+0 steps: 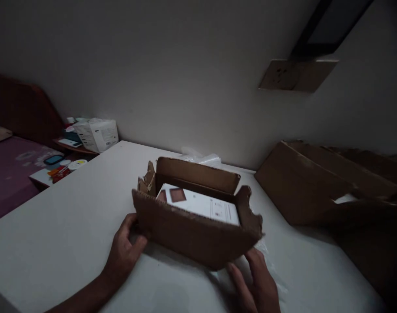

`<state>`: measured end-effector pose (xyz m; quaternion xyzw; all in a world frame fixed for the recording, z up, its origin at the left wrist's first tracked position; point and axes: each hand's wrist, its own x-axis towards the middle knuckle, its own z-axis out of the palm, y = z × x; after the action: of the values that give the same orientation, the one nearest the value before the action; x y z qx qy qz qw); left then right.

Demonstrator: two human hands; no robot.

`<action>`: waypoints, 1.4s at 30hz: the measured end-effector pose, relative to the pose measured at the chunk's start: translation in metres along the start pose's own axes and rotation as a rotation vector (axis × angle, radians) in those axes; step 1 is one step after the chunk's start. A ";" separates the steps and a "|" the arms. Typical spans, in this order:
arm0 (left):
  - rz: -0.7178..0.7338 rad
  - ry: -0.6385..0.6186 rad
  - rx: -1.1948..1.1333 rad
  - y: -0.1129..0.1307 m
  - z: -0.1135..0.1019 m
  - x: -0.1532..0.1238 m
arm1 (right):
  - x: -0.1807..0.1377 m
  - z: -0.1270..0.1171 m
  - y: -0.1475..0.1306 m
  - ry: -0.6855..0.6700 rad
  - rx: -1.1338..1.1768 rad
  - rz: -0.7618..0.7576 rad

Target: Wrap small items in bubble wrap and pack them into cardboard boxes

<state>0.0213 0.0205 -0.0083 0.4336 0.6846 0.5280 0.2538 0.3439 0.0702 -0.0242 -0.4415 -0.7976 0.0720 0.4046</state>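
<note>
An open cardboard box with torn, raised flaps is in front of me on the white table, turned at an angle. Inside it lies a white printed box with brown squares on its top. My left hand grips the cardboard box at its lower left corner, thumb on the near face and fingers partly hidden behind. At the lower right corner my right hand holds it, with some fingertips hidden under the edge. Clear plastic wrap shows beside and beneath the box.
A larger open cardboard carton stands on the table's right side. Bubble wrap lies against the wall behind the box. To the left are a white package on a shelf and a bed. A socket plate is on the wall.
</note>
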 end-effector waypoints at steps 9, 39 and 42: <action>0.056 -0.073 0.001 0.012 0.013 0.011 | 0.024 -0.003 -0.022 -0.022 -0.152 -0.163; 0.375 -0.061 0.173 0.018 0.012 -0.038 | -0.018 -0.091 -0.060 -0.349 -0.377 -0.042; 0.723 -0.070 0.237 0.023 0.008 -0.086 | -0.034 -0.106 -0.077 -0.400 -0.248 -0.031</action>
<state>0.0778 -0.0480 0.0018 0.6913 0.5348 0.4854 0.0225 0.3786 -0.0280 0.0627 -0.4525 -0.8713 0.0534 0.1821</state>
